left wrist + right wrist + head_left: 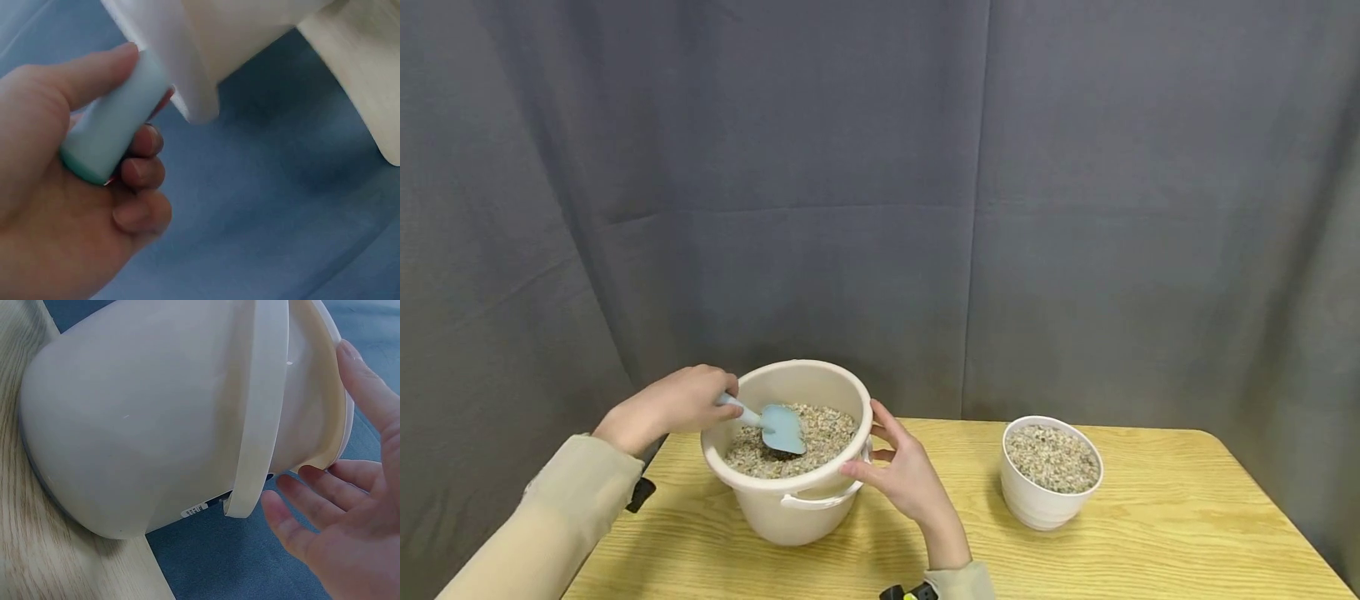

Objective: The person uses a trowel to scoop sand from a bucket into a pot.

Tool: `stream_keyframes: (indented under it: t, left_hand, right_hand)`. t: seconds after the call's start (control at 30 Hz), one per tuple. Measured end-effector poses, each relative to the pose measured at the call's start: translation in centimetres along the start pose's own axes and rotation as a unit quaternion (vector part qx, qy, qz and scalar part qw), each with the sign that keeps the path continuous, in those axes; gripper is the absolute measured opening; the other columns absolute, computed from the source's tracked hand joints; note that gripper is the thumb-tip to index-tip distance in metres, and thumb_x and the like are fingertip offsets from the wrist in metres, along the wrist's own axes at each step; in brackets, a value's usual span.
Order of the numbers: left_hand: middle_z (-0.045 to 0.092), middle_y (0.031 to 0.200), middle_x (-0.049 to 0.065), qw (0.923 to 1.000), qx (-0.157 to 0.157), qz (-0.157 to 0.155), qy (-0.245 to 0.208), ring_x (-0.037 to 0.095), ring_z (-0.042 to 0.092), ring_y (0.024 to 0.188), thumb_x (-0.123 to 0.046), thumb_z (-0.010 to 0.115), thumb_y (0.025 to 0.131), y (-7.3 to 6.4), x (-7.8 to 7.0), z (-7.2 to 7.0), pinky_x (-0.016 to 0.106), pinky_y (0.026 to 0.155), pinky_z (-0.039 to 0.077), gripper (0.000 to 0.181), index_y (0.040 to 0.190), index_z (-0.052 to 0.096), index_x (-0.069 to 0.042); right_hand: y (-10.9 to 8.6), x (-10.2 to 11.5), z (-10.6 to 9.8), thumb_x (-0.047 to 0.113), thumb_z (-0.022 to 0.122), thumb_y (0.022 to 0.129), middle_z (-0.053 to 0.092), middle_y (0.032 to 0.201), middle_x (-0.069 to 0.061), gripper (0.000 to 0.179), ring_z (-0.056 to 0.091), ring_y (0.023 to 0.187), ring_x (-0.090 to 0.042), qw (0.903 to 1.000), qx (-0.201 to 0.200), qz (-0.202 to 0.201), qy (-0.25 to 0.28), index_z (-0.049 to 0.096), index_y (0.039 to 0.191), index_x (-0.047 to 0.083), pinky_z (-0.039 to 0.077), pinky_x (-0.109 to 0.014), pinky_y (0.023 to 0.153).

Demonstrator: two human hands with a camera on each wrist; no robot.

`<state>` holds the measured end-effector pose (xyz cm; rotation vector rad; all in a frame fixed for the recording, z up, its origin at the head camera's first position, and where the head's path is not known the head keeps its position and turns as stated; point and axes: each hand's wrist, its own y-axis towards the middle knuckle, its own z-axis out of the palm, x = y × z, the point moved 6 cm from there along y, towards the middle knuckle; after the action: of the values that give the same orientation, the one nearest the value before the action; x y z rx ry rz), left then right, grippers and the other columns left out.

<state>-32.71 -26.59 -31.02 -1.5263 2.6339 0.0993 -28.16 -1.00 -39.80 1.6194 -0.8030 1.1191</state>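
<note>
A large off-white bucket (790, 512) stands on the table and holds tan and grey gravel (831, 432). Over its left rim, my left hand (694, 398) grips the handle of a light blue trowel (783, 428). The trowel's blade slants down onto the gravel, its tip at a dark hollow there. Fingers curl round the pale blue handle (122, 115) in the left wrist view, with the thumb along it. My right hand (904, 473) rests on the bucket's right side, fingers spread and fairly straight, its thumb on the front rim. The bucket's handle (262, 406) hangs down beside those fingers.
To the right on the wooden table (1180, 500) stands a smaller white pot (1037, 504), filled with similar gravel close to its rim. Behind the table hangs a grey curtain (850, 208). The bucket sits near the table's left edge.
</note>
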Motion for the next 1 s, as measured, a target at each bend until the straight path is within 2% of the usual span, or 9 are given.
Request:
stream_keyframes:
  t: [0.07,0.3,0.47,0.57,0.7,0.83,1.0]
  left_hand:
    - [0.05,0.069,-0.005,0.9998,0.005,0.017,0.009,0.013,0.044,0.062,-0.023,0.072,0.089,0.4,-0.4,0.1,0.031,0.059,0.039,0.016,0.08,0.063,-0.013]
    - [0.051,0.063,-0.007,0.9992,0.007,0.019,0.035,0.012,0.045,0.056,-0.025,0.081,0.079,0.6,-0.2,1.0,0.031,0.056,0.041,0.025,0.067,0.06,-0.017]
    - [0.046,0.058,-0.01,0.9984,-0.027,0.046,0.021,0.009,0.042,0.053,-0.025,0.079,0.082,0.1,-0.1,1.7,0.029,0.052,0.038,0.028,0.063,0.059,-0.02]
    - [0.042,0.057,-0.011,0.9979,-0.042,0.048,0.009,0.008,0.04,0.053,-0.027,0.078,0.083,0.0,0.0,2.2,0.028,0.051,0.036,0.031,0.061,0.056,-0.022]
    - [0.043,0.057,-0.011,0.9977,-0.056,0.039,0.003,0.008,0.04,0.054,-0.028,0.079,0.082,0.0,0.1,2.5,0.028,0.051,0.036,0.033,0.06,0.055,-0.023]
    - [0.047,0.059,-0.013,0.9971,-0.061,0.042,-0.017,0.007,0.043,0.055,-0.029,0.077,0.084,0.0,-0.4,3.1,0.028,0.052,0.038,0.027,0.064,0.059,-0.024]
    - [0.049,0.059,-0.014,0.9971,-0.069,0.015,-0.03,0.007,0.045,0.052,-0.032,0.077,0.085,0.0,-0.8,3.4,0.029,0.049,0.038,0.022,0.068,0.063,-0.026]
  right_hand:
    - [0.1,-0.1,0.0,0.007,0.082,0.078,0.048,0.141,-0.018,0.088,0.045,0.128,-0.04,1.0,-0.001,-0.001,0.0,0.032,0.15,-0.001,0.04,-0.061,0.094]
    - [0.1,-0.4,0.2,0.009,0.083,0.078,0.049,0.141,-0.016,0.089,0.047,0.127,-0.037,1.0,-0.003,0.005,-0.003,0.033,0.15,0.0,0.04,-0.06,0.095]
    - [0.4,-0.1,0.2,0.008,0.084,0.076,0.05,0.141,-0.015,0.089,0.05,0.126,-0.034,0.9997,-0.014,0.0,-0.02,0.034,0.149,-0.001,0.043,-0.057,0.093]
    - [0.5,-0.2,0.3,0.008,0.084,0.077,0.049,0.141,-0.016,0.089,0.048,0.127,-0.034,0.9998,-0.007,0.002,-0.018,0.033,0.15,-0.001,0.042,-0.057,0.094]
    - [0.5,-0.5,0.3,0.009,0.084,0.078,0.049,0.141,-0.016,0.089,0.047,0.127,-0.034,0.9999,-0.005,0.007,-0.012,0.033,0.15,0.0,0.041,-0.059,0.095]
    - [0.5,-1.8,0.1,0.008,0.084,0.077,0.048,0.142,-0.016,0.09,0.046,0.128,-0.035,0.9998,-0.018,0.003,-0.002,0.034,0.151,0.003,0.041,-0.06,0.094]
    - [1.1,-3.5,0.0,0.016,0.085,0.077,0.046,0.145,-0.013,0.091,0.047,0.129,-0.026,0.9997,-0.018,-0.006,-0.014,0.034,0.152,0.014,0.043,-0.056,0.094]
